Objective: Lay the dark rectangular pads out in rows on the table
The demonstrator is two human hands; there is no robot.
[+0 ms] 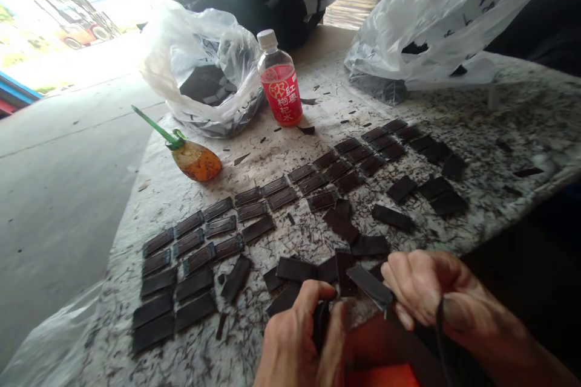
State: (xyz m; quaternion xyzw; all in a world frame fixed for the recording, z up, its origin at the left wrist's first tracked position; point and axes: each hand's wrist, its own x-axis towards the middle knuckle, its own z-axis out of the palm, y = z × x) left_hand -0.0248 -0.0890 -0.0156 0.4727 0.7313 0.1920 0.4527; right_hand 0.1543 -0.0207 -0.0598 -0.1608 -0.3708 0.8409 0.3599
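My left hand (297, 338), low in the middle, is closed with a small black piece (320, 323) pinched between thumb and fingers. To its right, my right hand (429, 290) is also closed. A flat black strip (370, 284) with a rounded end juts out at its fingertips, and a thin black band (440, 332) curves past its thumb. Whether strip and band belong to one object I cannot tell. Loose black rectangular pieces (297, 269) lie in a heap just beyond both hands. Farther off, dark rectangular pieces with shiny edges (249, 211) form slanting rows.
An orange squeeze bottle with a green nozzle (197, 160) stands at the left. Behind the rows are a red-labelled drink bottle (281, 94) and a plastic bag of black pieces (204, 84). Another plastic bag (436, 30) sits back right. Black scraps litter the speckled tabletop (181, 369).
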